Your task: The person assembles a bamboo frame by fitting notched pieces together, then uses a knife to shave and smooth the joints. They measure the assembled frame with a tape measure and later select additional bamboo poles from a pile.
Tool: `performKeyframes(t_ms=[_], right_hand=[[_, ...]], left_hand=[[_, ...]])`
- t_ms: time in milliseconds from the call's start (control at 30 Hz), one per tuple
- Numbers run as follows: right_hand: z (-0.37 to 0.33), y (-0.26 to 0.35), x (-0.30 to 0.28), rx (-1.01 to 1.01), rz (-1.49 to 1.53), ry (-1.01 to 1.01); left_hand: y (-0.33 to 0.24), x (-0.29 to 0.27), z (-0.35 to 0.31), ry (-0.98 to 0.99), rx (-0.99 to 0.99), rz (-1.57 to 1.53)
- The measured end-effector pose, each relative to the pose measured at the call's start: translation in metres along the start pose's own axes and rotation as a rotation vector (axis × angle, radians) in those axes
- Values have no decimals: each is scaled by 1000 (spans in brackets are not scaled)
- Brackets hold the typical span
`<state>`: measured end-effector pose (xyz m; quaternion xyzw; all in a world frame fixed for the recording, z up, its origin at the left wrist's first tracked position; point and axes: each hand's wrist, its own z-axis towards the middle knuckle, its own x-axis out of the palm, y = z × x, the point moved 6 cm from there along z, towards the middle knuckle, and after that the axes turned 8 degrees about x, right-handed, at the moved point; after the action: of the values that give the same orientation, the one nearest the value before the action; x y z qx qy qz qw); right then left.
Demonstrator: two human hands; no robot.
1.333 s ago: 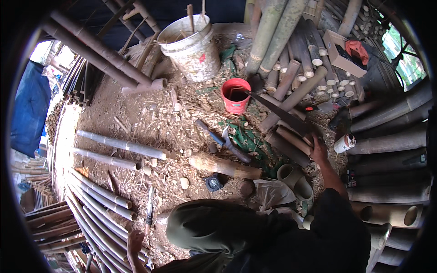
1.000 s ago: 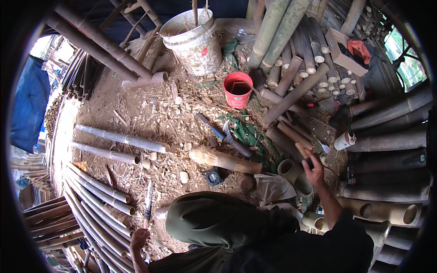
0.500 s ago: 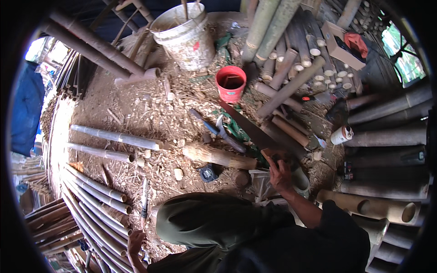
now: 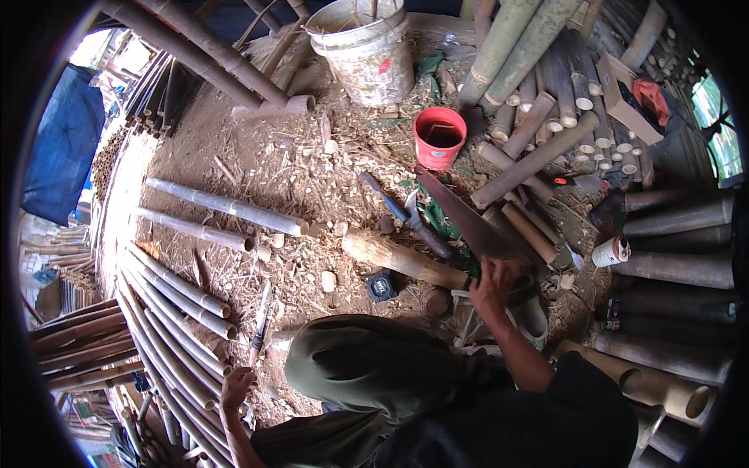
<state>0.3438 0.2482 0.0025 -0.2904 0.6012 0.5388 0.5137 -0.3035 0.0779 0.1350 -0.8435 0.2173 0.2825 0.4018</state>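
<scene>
My right hand (image 4: 493, 287) is closed around the handle end of a handsaw (image 4: 460, 210), though the handle itself is mostly hidden. The broad dark blade slants up and left toward a red bucket (image 4: 440, 148). A shaved, pale bamboo length (image 4: 402, 259) lies just left of this hand, on the chip-covered ground. My left hand (image 4: 237, 386) is low on the left, beside several long bamboo poles (image 4: 191, 331), its fingers loosely curled and nothing visible in them. Just above its fingertips lies a knife (image 4: 261, 318) with a dark-banded handle.
A black tape measure (image 4: 381, 286) and dark-handled tools (image 4: 421, 234) lie ahead of my knees. Behind them stands a stained white bucket (image 4: 367, 66). Cut bamboo (image 4: 538, 187) is heaped at the back right. Thick bamboo sections (image 4: 679, 269) line the right, near a white can (image 4: 611, 251).
The whole view has shifted, moving the scene rightward. My right hand has shifted slightly on the saw handle; the saw stays about where it was. My left hand remains near the knife.
</scene>
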Motion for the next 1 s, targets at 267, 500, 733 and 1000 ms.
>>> performKeyframes(t_ms=[267,500,733,1000], right_hand=[[96,66,138,-264,-54,289],[105,128,88,-253,282,132],[175,242,170,-527,276,3],[141,256,198,-319,249,551]], left_hand=[[5,-5,1,-9,-11,-58],[25,-6,-42,-55,-130,-168],[36,8,-35,-35,-216,-281],[-27,24,-78,-83,-261,-330]])
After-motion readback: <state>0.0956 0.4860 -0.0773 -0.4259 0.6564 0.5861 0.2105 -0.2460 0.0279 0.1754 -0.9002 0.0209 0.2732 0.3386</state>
